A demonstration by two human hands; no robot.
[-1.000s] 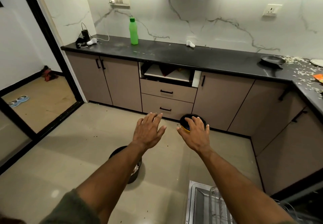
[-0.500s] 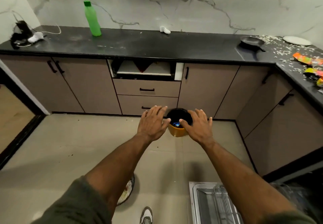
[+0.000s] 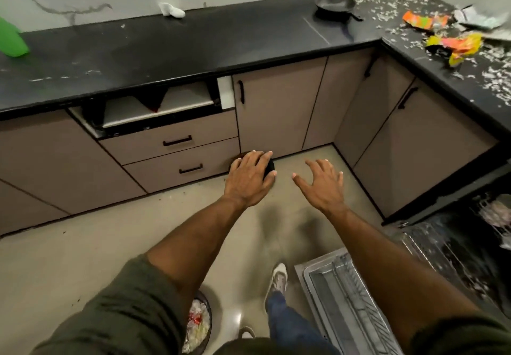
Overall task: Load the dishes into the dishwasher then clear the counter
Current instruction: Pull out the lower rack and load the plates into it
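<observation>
Bowl (image 3: 270, 167) sitting under left hand (image 3: 249, 181), dark edge showing beyond fingers and thumb, being gripped from above; right hand (image 3: 322, 186) hovering just beside, open, fingers spreading wide, holding nothing.

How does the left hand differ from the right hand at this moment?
The left hand curls over a dark round container and holds it; the right hand holds nothing. The left hand's fingers are bent around the container; the right hand's fingers are spread and straight. Both are stretched forward, palms down, over the beige floor.
</observation>
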